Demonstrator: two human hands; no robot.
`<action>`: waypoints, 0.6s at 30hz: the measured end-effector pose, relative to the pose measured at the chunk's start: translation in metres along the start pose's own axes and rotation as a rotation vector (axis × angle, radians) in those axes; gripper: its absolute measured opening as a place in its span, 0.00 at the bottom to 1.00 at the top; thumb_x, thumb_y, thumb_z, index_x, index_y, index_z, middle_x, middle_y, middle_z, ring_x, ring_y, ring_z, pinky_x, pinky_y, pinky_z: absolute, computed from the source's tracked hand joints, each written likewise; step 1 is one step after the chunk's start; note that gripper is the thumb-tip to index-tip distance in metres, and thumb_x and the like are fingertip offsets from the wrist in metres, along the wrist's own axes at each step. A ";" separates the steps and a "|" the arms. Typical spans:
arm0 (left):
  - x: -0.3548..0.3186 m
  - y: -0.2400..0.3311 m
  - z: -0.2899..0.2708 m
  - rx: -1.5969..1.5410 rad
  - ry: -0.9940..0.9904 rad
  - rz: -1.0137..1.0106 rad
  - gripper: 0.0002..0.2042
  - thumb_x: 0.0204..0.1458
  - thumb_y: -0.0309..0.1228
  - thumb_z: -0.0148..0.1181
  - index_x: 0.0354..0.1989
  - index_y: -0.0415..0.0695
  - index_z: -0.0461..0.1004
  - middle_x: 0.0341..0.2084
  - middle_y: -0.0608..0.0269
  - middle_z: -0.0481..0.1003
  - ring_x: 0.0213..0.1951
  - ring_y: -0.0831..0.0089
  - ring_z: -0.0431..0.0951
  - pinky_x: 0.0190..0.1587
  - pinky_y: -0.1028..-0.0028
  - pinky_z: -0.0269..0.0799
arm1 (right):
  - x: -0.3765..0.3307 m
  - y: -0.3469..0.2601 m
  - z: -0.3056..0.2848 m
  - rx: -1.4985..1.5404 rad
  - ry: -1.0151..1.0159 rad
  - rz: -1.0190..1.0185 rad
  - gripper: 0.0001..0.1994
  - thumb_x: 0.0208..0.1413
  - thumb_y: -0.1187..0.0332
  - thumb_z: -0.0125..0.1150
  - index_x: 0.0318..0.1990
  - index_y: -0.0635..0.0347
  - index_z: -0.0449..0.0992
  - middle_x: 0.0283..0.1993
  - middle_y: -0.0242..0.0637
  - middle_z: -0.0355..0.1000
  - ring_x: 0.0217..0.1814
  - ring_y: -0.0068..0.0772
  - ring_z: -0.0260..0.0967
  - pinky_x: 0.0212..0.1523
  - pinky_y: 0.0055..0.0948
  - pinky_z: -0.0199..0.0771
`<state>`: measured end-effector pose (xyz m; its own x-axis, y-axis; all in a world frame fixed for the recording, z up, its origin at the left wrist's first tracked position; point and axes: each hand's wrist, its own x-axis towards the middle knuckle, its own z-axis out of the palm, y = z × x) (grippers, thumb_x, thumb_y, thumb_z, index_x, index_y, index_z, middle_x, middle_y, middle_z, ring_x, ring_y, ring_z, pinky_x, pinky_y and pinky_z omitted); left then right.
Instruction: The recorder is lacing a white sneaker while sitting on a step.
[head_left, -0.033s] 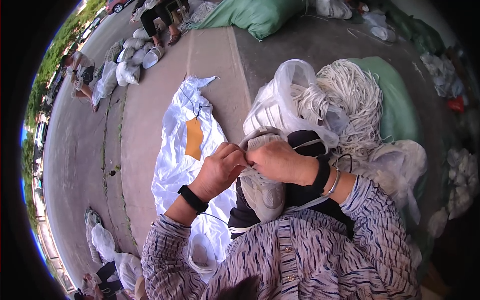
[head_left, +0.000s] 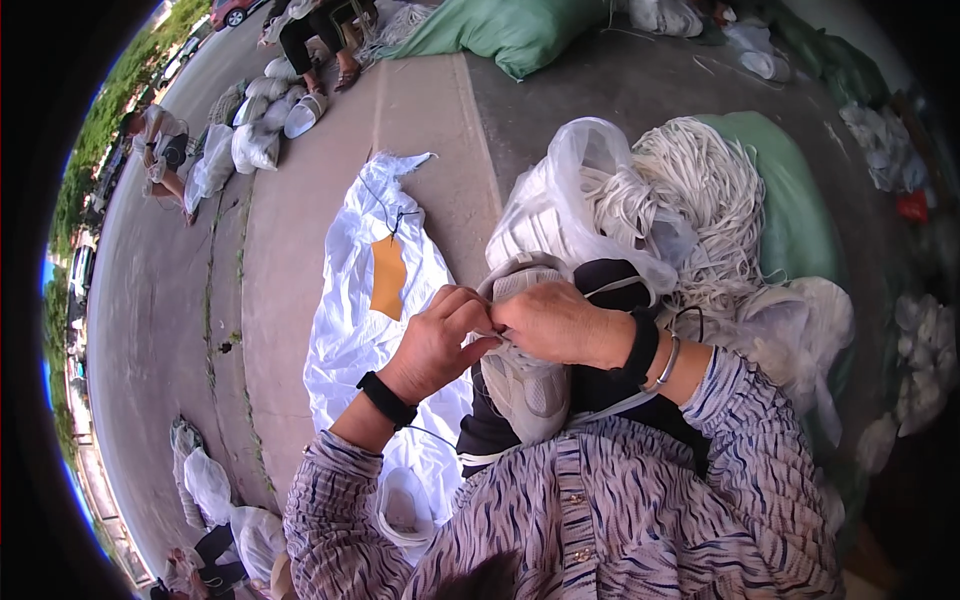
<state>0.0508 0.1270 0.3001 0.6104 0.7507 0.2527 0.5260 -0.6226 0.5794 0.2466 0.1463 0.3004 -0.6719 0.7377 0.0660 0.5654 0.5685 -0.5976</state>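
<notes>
A light grey sneaker (head_left: 538,400) rests on my lap over dark cloth, its toe toward me. My left hand (head_left: 432,345) is closed at the shoe's left edge, thumb and fingertips pinched together. My right hand (head_left: 565,325) lies across the upper part of the shoe, and its closed fingertips meet those of the left. Whatever the fingertips pinch is hidden between them. Just beyond the shoe is a clear plastic bag (head_left: 522,228) with pale cords or laces in it. A big heap of off-white laces (head_left: 705,185) sits beside that bag.
On the left lies a crumpled white sack (head_left: 340,345) with an orange patch (head_left: 388,280). A white shoe (head_left: 403,510) is near my left elbow. Green sacks (head_left: 790,200) stand at right and far back (head_left: 500,35). Seated people and filled bags (head_left: 255,147) are farther left.
My left thumb has shifted slightly toward the right fingertips. Both hands otherwise stay at the same spot on the sneaker.
</notes>
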 end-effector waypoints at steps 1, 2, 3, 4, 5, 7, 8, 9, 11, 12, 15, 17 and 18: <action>-0.001 0.001 0.001 -0.004 0.018 0.018 0.11 0.36 0.23 0.66 0.28 0.45 0.69 0.32 0.64 0.71 0.39 0.63 0.72 0.40 0.69 0.71 | 0.001 0.000 0.000 0.017 -0.048 -0.004 0.05 0.46 0.69 0.56 0.27 0.59 0.77 0.27 0.46 0.74 0.34 0.47 0.74 0.37 0.40 0.71; -0.002 0.002 0.002 0.000 0.008 -0.007 0.12 0.36 0.24 0.67 0.27 0.45 0.69 0.33 0.64 0.71 0.40 0.63 0.72 0.40 0.69 0.70 | 0.002 0.000 0.000 0.030 -0.093 -0.010 0.05 0.45 0.69 0.57 0.27 0.59 0.77 0.27 0.48 0.73 0.34 0.47 0.74 0.37 0.41 0.71; -0.002 0.003 0.003 0.006 -0.013 -0.033 0.12 0.36 0.25 0.68 0.27 0.45 0.69 0.33 0.63 0.72 0.41 0.63 0.72 0.41 0.69 0.70 | 0.003 0.001 0.000 0.028 -0.084 -0.007 0.05 0.45 0.69 0.57 0.27 0.59 0.77 0.27 0.48 0.73 0.34 0.47 0.74 0.37 0.41 0.71; -0.003 0.004 0.004 0.007 -0.005 -0.024 0.12 0.36 0.25 0.68 0.27 0.45 0.69 0.33 0.63 0.72 0.41 0.63 0.72 0.41 0.69 0.70 | 0.003 0.001 0.001 0.052 -0.118 -0.008 0.05 0.45 0.69 0.58 0.27 0.59 0.77 0.27 0.48 0.73 0.34 0.46 0.74 0.37 0.42 0.70; -0.004 0.004 0.004 -0.041 0.035 0.001 0.12 0.37 0.25 0.67 0.28 0.45 0.69 0.34 0.62 0.71 0.41 0.62 0.72 0.42 0.69 0.70 | 0.003 0.001 0.000 0.073 -0.124 -0.008 0.05 0.45 0.69 0.58 0.27 0.58 0.77 0.27 0.48 0.73 0.34 0.46 0.74 0.37 0.44 0.70; -0.006 0.007 0.004 -0.085 0.064 0.033 0.11 0.37 0.24 0.67 0.29 0.45 0.70 0.35 0.61 0.71 0.41 0.62 0.72 0.42 0.69 0.70 | 0.001 0.003 -0.004 0.123 -0.107 -0.020 0.05 0.45 0.69 0.57 0.29 0.59 0.76 0.27 0.48 0.73 0.34 0.46 0.74 0.36 0.43 0.71; -0.007 0.008 0.003 -0.087 0.080 -0.006 0.11 0.39 0.24 0.66 0.30 0.45 0.71 0.36 0.60 0.71 0.41 0.62 0.72 0.43 0.69 0.70 | -0.001 0.005 -0.007 0.165 -0.103 -0.037 0.05 0.46 0.69 0.57 0.30 0.59 0.75 0.26 0.48 0.73 0.33 0.46 0.74 0.35 0.43 0.71; -0.008 0.011 0.003 -0.087 0.079 -0.062 0.10 0.40 0.24 0.66 0.31 0.45 0.71 0.37 0.59 0.71 0.42 0.62 0.72 0.43 0.69 0.70 | -0.004 0.007 -0.011 0.170 -0.067 -0.028 0.05 0.46 0.69 0.57 0.30 0.59 0.75 0.26 0.48 0.73 0.33 0.46 0.74 0.35 0.43 0.71; -0.008 0.016 0.003 -0.082 0.093 -0.057 0.09 0.42 0.23 0.63 0.33 0.45 0.73 0.38 0.58 0.70 0.42 0.61 0.71 0.43 0.67 0.70 | -0.007 0.017 -0.027 -0.132 0.122 -0.078 0.06 0.48 0.69 0.55 0.32 0.61 0.72 0.26 0.46 0.74 0.31 0.46 0.74 0.31 0.41 0.72; -0.007 0.020 0.004 0.016 0.088 -0.055 0.08 0.42 0.25 0.63 0.32 0.45 0.73 0.37 0.59 0.70 0.42 0.60 0.71 0.42 0.66 0.71 | -0.009 0.026 -0.039 -0.153 0.293 -0.021 0.06 0.49 0.69 0.54 0.32 0.62 0.71 0.26 0.46 0.74 0.30 0.46 0.74 0.30 0.40 0.72; 0.004 0.034 0.011 0.217 0.030 -0.097 0.07 0.43 0.29 0.63 0.31 0.47 0.74 0.35 0.60 0.69 0.41 0.58 0.69 0.40 0.64 0.71 | -0.020 0.049 -0.067 -0.226 0.381 0.312 0.05 0.54 0.69 0.51 0.35 0.60 0.71 0.25 0.45 0.72 0.29 0.50 0.72 0.28 0.39 0.71; 0.014 0.043 0.020 0.318 -0.019 -0.144 0.06 0.43 0.32 0.63 0.30 0.48 0.75 0.34 0.60 0.68 0.41 0.58 0.68 0.39 0.64 0.72 | -0.033 0.048 -0.061 -0.041 0.313 0.153 0.08 0.55 0.68 0.50 0.33 0.64 0.70 0.20 0.46 0.71 0.19 0.42 0.70 0.20 0.37 0.67; 0.019 0.046 0.024 0.335 -0.010 -0.198 0.07 0.42 0.33 0.64 0.28 0.48 0.75 0.33 0.61 0.68 0.42 0.58 0.68 0.38 0.64 0.72 | -0.045 0.045 -0.059 0.284 0.122 0.296 0.08 0.56 0.67 0.50 0.34 0.64 0.70 0.19 0.41 0.70 0.16 0.33 0.66 0.17 0.31 0.64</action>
<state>0.1008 0.1075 0.3127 0.4825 0.8625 0.1526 0.7975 -0.5046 0.3306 0.3304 0.1606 0.3177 -0.4291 0.9014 -0.0581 0.5602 0.2151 -0.7999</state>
